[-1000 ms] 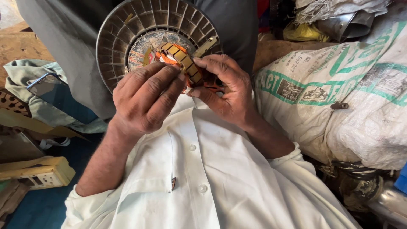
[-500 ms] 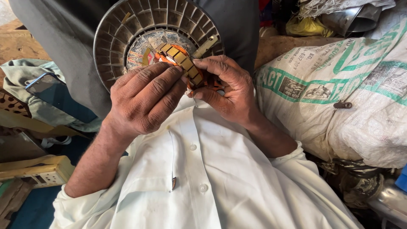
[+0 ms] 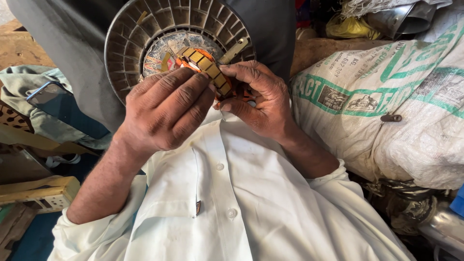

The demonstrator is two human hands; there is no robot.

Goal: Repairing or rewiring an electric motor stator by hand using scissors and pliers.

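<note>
A big white woven sack with green print fills the right side of the scene, lying just beside the person's right forearm. At the near edge, the person's white buttoned shirt spreads across the lower middle, its sleeves pushed back from both forearms. At the far middle stands a round grey finned motor housing, set against dark grey cloth; its ribs fan out around a hollow centre where scraps of copper and paper show.

The left hand is raised in front of the housing, its fingers curled and clenched around the near side of a small motor stator, a ring of yellowish insulated slots wound with orange copper wire. The right hand meets it from the right: thumb and forefinger pinch the stator's upper right edge, while the other fingers fold beneath it. So both grips are closed on the stator, which sits between the two hands, held up just in front of the housing's centre and above the shirt collar.

On the left lies a crumpled pale green cloth with a dark phone resting on it. Near left, a pale yellow plastic piece lies on the floor.
</note>
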